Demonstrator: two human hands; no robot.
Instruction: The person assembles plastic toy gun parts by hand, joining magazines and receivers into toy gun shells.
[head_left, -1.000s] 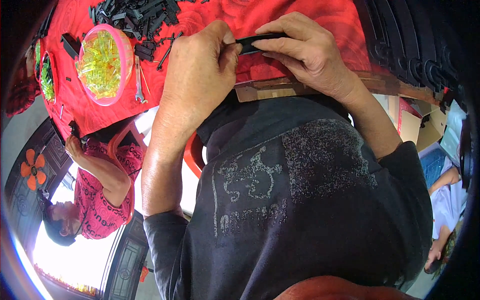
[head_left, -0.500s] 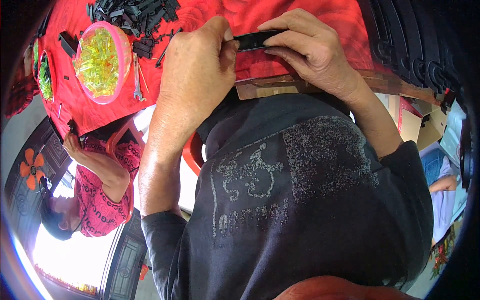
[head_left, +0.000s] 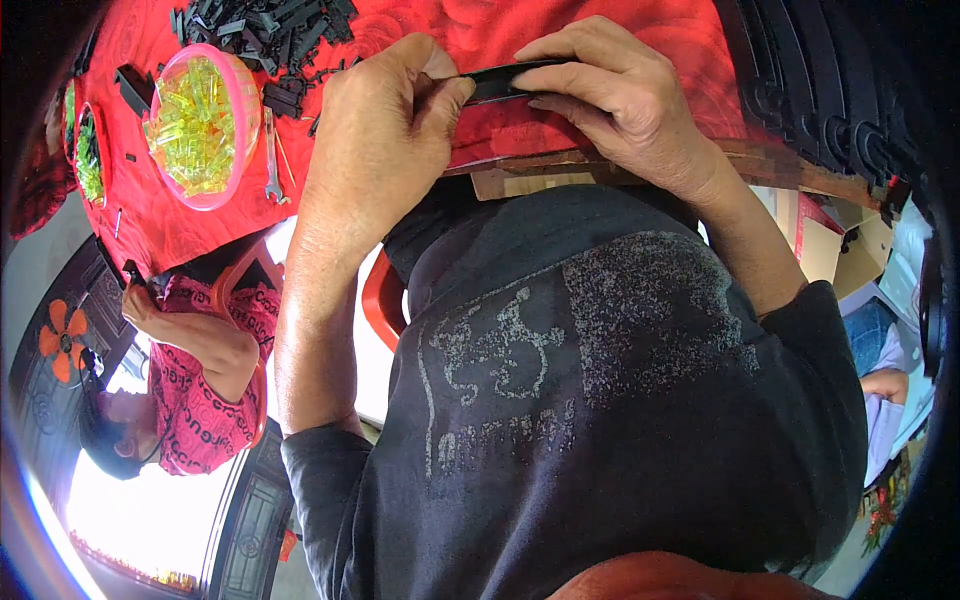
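Over the red cloth, a slim black plastic part spans the gap between my two hands. My left hand pinches its left end between thumb and curled fingers, which hide that end. The right end sits in the grip of my right hand, thumb below and fingers above. Left of my left hand lies a pile of black plastic pieces, with a few small ones nearer my wrist. A pink-rimmed basket holds many clear yellow pieces.
Beside the basket lies a metal wrench. A second basket with green and black pieces stands far left. Long black parts line the right side. The wooden table edge runs before me. At left sits a person in pink.
My left hand has shifted slightly left along the black part, baring a little more of it. My right hand stays nearly in place. The seated person's hand has moved slightly.
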